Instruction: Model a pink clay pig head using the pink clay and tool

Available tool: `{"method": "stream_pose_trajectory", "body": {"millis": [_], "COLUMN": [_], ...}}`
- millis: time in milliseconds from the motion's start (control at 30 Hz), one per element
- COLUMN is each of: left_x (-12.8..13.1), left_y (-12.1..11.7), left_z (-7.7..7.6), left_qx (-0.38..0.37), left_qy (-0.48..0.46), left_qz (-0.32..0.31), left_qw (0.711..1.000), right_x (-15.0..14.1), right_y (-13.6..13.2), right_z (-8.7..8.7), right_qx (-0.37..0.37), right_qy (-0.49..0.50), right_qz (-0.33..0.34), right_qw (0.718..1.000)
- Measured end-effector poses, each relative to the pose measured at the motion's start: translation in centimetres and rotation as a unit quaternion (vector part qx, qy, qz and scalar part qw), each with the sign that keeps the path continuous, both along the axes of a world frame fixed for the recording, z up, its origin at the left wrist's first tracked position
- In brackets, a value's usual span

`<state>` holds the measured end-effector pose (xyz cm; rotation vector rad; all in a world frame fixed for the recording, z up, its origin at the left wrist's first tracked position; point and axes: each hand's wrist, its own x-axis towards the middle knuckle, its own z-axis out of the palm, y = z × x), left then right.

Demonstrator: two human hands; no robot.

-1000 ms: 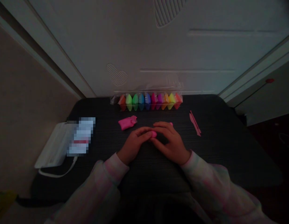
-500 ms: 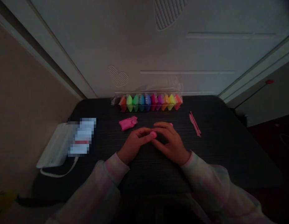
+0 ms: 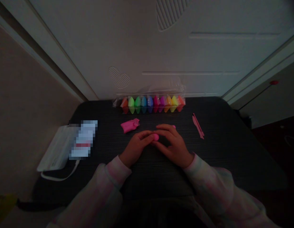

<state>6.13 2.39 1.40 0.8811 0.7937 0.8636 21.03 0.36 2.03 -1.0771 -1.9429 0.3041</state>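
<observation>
A small pink ball of modelling clay (image 3: 156, 137) sits at the fingertips of both hands, above the middle of the dark table. My left hand (image 3: 137, 146) pinches it from the left, thumb on the near side. From the right, my right hand (image 3: 173, 145) curves round the ball, its thumb below and index finger above; the exact contact is partly hidden. Just beyond the right fingers a second bit of pink clay (image 3: 174, 126) peeks out, mostly covered. A pink clay packet (image 3: 130, 125) with a crumpled end lies beyond my left hand.
Along the back of the dark table (image 3: 223, 152) stands a clear-wrapped row of several coloured clay packs (image 3: 150, 104). Pink modelling tools (image 3: 198, 126) lie at the right. On the left are a blurred-out phone (image 3: 84, 139), a white flat case (image 3: 54, 148) and a white cable (image 3: 59, 179).
Both hands stay in nearly the same place. The right thumb has slid slightly left beneath the pink clay ball, and the fingers have shifted a little around it.
</observation>
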Motion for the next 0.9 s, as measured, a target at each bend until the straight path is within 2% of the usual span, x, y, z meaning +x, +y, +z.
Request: {"method": "stream_pose_trajectory", "body": {"millis": [233, 567, 900], "left_x": [-0.03, -0.08, 0.04], "left_y": [0.02, 0.14, 0.03], "left_z": [0.40, 0.05, 0.35], "left_qx": [-0.007, 0.013, -0.017], "left_qy": [0.010, 0.045, -0.009], "left_qz": [-0.010, -0.021, -0.014], "left_qw": [1.000, 0.999, 1.000], "right_x": [0.07, 0.15, 0.08], "right_y": [0.07, 0.01, 0.17], "right_z": [-0.15, -0.26, -0.18], "right_qx": [0.001, 0.006, 0.007], "right_qy": [0.000, -0.007, -0.009], "right_qz": [0.008, 0.013, 0.008], "right_qw": [1.000, 1.000, 1.000]}}
